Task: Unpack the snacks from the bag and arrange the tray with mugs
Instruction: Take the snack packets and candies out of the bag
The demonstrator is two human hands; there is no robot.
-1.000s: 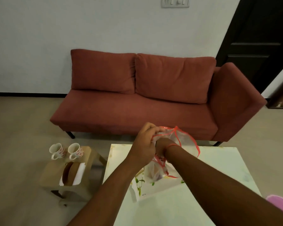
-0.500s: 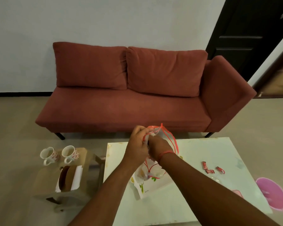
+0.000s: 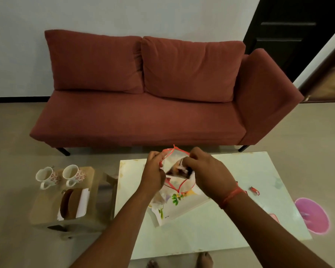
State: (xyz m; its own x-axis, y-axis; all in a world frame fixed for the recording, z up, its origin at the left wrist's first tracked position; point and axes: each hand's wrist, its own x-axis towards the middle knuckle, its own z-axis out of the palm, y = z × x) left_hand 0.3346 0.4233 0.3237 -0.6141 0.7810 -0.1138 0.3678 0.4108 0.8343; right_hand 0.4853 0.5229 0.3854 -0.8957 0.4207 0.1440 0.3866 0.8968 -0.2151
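Head view. The left hand (image 3: 153, 172) is clenched on the left rim of a clear plastic bag with a red zip edge (image 3: 177, 171); the right hand (image 3: 205, 172) pinches the right rim, and the mouth is spread open between them. The bag hangs above a white rectangular tray with a floral print (image 3: 174, 208), which lies skewed on the pale glossy rectangular coffee table (image 3: 230, 219). Dark contents show through the bag mouth; what they are cannot be made out.

Edges and room: the tray sits at the table's centre-left, its near corner well short of the front edge. Open tabletop extends from 3 to 6 o'clock of the tray. A small red wrapper piece (image 3: 254, 190) lies at 3 o'clock, near the right wrist. The table's far edge runs just beyond the hands, with bare floor between it and the red fabric sofa (image 3: 143, 105) at 12 o'clock.

At 9 o'clock, apart from the table, a low beige stool (image 3: 46, 215) carries two white floral mugs (image 3: 46, 176) (image 3: 74, 175) side by side at its far edge, and a brown bun in a white open box (image 3: 72, 203) nearer.

Hidden or cut off: both forearms cover part of the tray and leave the frame at the bottom. A pink round object (image 3: 313, 217) at 4 o'clock is blurred.
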